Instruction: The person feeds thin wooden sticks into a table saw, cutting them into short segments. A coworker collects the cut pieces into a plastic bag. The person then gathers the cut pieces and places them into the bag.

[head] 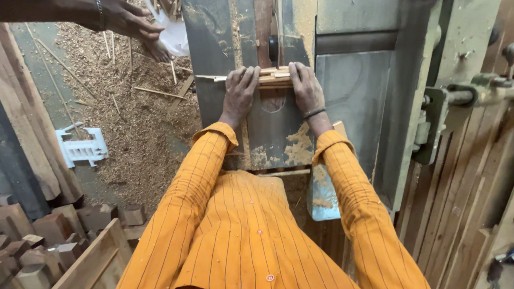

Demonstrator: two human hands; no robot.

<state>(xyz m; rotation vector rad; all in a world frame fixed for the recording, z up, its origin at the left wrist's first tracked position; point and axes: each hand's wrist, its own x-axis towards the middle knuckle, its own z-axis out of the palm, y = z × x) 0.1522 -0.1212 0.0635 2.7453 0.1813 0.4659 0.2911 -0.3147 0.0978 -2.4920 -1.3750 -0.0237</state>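
Two own hands, left hand (pixel 239 94) and right hand (pixel 306 88), at 12 o'clock; one other person's hand (pixel 127 19) at 10 o'clock; one white plastic piece (pixel 81 147) at 9 o'clock.

Pale raw wooden strips (pixel 273 76) on dull grey, dust-caked metal saw table (pixel 350 91), coarse tan sawdust floor (pixel 138 129), matt orange striped cloth sleeves (pixel 193 188)

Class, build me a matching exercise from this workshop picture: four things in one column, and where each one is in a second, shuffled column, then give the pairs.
1. wooden strips
2. white plastic piece
3. wood blocks
4. sawdust

a. piled at lower left
b. spread across the floor
c. lying at the sawdust's left edge
d. under both hands on the saw table

Pairs: 1-d, 2-c, 3-a, 4-b
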